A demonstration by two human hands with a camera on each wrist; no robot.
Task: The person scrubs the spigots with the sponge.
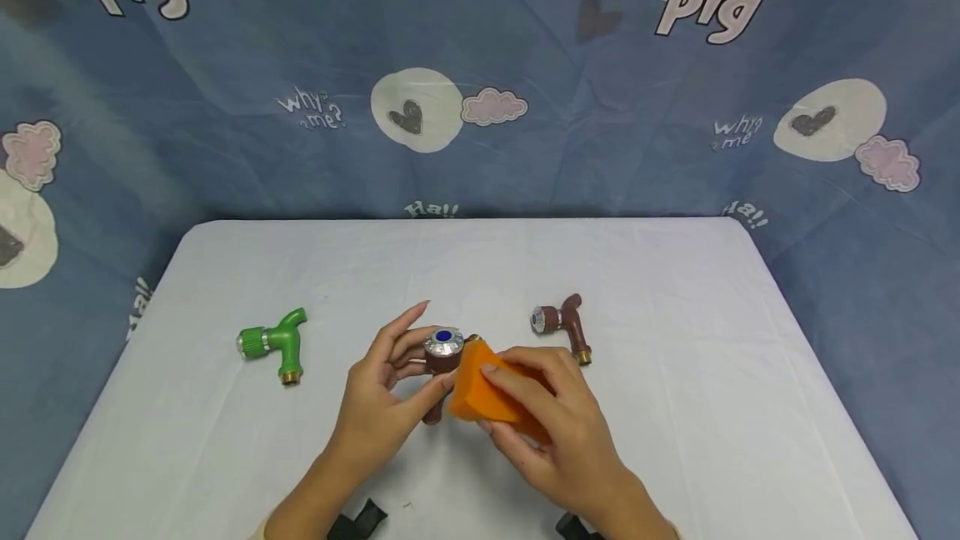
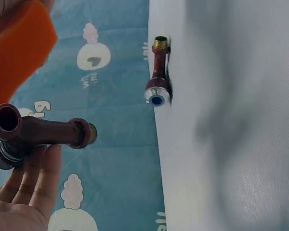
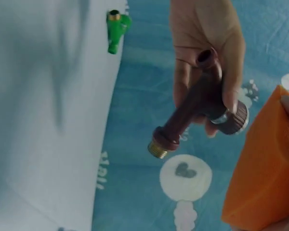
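My left hand (image 1: 382,407) grips a dark brown faucet (image 3: 192,103) above the table, thumb on one side and fingers on the other. The faucet's silver-rimmed knob with a blue centre faces up in the head view, and its brass threaded end shows in both wrist views. An orange sponge (image 1: 480,390) is pinched between the thumb and fingers of my right hand (image 1: 566,423). In the head view the sponge overlaps the faucet's side, close by the knob. The faucet's spout opening (image 2: 8,118) shows in the left wrist view.
A green faucet (image 1: 281,346) lies on the white table (image 1: 675,440) at the left. Another brown faucet (image 1: 572,327) lies beyond my right hand. Black straps (image 1: 358,521) show near my wrists, and a patterned blue cloth (image 1: 525,165) hangs behind the table.
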